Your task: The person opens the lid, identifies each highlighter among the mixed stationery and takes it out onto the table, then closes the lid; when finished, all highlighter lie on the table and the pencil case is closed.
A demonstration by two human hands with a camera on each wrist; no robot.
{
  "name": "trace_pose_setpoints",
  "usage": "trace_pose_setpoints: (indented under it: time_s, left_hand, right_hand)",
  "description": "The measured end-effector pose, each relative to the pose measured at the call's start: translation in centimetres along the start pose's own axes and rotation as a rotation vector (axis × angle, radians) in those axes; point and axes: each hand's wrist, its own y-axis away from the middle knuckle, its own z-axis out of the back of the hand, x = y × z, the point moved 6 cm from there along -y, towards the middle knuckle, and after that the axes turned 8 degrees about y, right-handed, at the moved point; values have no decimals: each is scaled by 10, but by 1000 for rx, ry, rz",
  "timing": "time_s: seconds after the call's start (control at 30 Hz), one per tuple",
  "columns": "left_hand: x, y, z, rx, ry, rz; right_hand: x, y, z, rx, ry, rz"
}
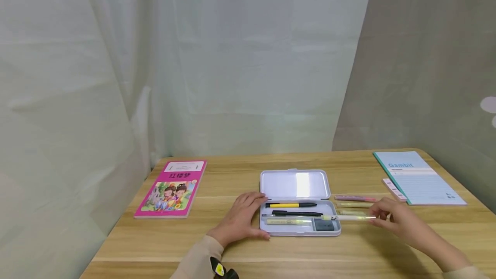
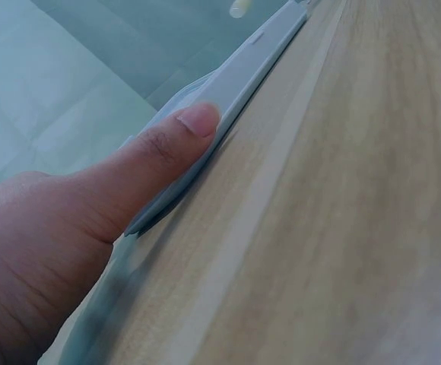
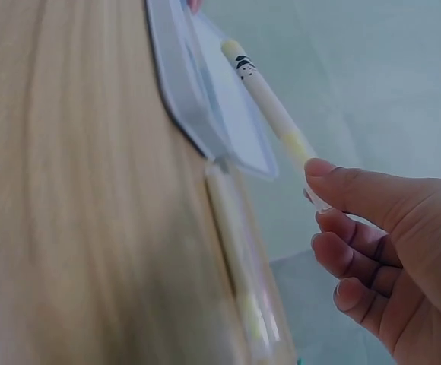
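An opened white pencil case (image 1: 300,232) lies on the table, its lid tipped back. My left hand (image 1: 241,221) grips its left end, with the thumb (image 2: 199,120) against the front wall and the fingers at the back corner. Inside are a yellow-and-black pen (image 1: 284,205), a black pen (image 1: 296,213), a pale yellow strip-shaped item (image 1: 288,222) and a dark grey eraser (image 1: 323,225). My right hand (image 1: 397,218) pinches one end of a white-and-yellow pen (image 3: 270,106) between thumb and index finger. Raised above the table, the pen points left, overlapping the case's right edge in the head view.
Right of the case lie a pink pen (image 1: 350,198) and yellowish pens (image 1: 352,205). A light blue notebook (image 1: 422,180) is at the right, with a narrow pinkish-white item (image 1: 394,190) along its left edge. At the left is a pink book (image 1: 170,190). Curtains hang behind the table.
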Motion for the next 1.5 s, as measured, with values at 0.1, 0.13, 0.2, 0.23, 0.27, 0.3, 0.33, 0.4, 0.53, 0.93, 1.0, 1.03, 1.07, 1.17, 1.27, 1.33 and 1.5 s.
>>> trace_pose_setpoints:
  time_s: [0.1, 0.13, 0.2, 0.23, 0.27, 0.3, 0.33, 0.4, 0.53, 0.93, 1.0, 1.03, 1.07, 1.17, 1.27, 1.33, 1.5]
  left_hand:
    - [-1, 0, 0, 3, -1, -1]
    - [-1, 0, 0, 4, -1, -1]
    - [-1, 0, 0, 7, 4, -1]
    - [-1, 0, 0, 8, 6, 0]
    - [-1, 0, 0, 9, 8, 2]
    - [-2, 0, 0, 10, 12, 3]
    - [-2, 0, 1, 11, 12, 5]
    - [-2, 0, 1, 11, 13, 7]
    - [-2, 0, 2, 7, 9, 2]
    - [-1, -1, 1, 13, 5, 9]
    - [-1, 0, 1, 11, 6, 6]
    - [-1, 0, 2, 10, 8, 6]
    - [-1, 1, 2, 9, 8, 6]
    - [-1, 1, 2, 7, 10, 8]
    - [0, 2, 2, -1, 2, 2]
    - [0, 2, 2, -9, -9, -10]
    - [-2, 1, 2, -27, -24, -40]
  right_hand:
    - [-9, 9, 0, -15, -2, -35]
    - [-12, 12, 0, -18, -6, -50]
    - [-18, 19, 1, -27, -7, -80]
    - [-21, 22, 1, -30, -5, -92]
    - [-23, 25, 1, -33, -4, -101]
    - [-25, 28, 1, -34, 2, -112]
    - [-27, 30, 1, -33, 2, -126]
    - [-31, 33, 2, -31, 4, -149]
    - [-36, 36, 2, -28, 1, -182]
    - [-51, 45, -3, -36, 5, -206]
    - [-53, 46, -5, -28, 1, -208]
    - [-54, 47, -6, -25, -4, -208]
    - [-55, 47, -6, -20, -9, -207]
    - [-58, 47, -9, 0, -17, -203]
    - [-60, 47, -12, 30, -19, -206]
    - [-62, 47, -12, 41, -15, -210]
    - [-63, 46, -10, 27, -14, -207]
